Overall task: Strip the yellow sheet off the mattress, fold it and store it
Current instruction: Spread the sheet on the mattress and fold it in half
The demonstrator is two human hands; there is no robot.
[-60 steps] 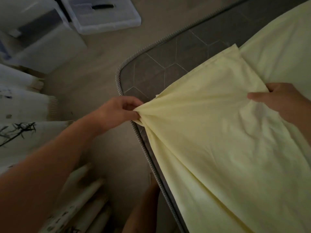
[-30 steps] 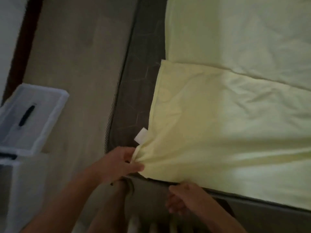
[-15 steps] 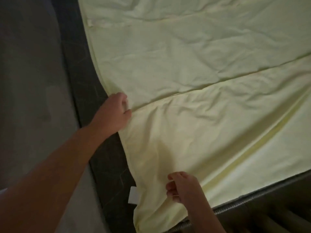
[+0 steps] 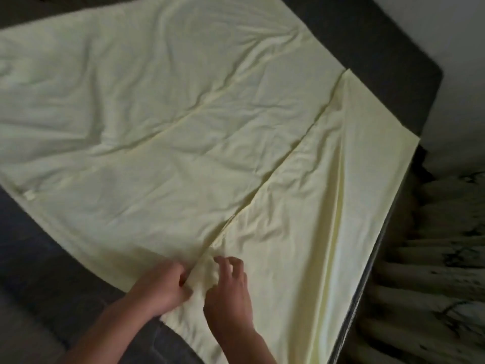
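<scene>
The pale yellow sheet lies spread over the dark grey mattress, with one flap folded over along a diagonal edge on the right side. My left hand pinches a bunch of the sheet at the near end of that fold edge. My right hand is right beside it, fingers curled into the same bunched cloth. A small white label shows at the sheet's left edge.
The mattress's piped edge runs down the right. Beyond it lies a pale patterned curtain or cloth with dark markings. A strip of beige floor shows at the lower left.
The view swung right across the mattress. My left hand came down from the sheet's far left edge to meet my right hand, and both now work the same bunch of cloth.
</scene>
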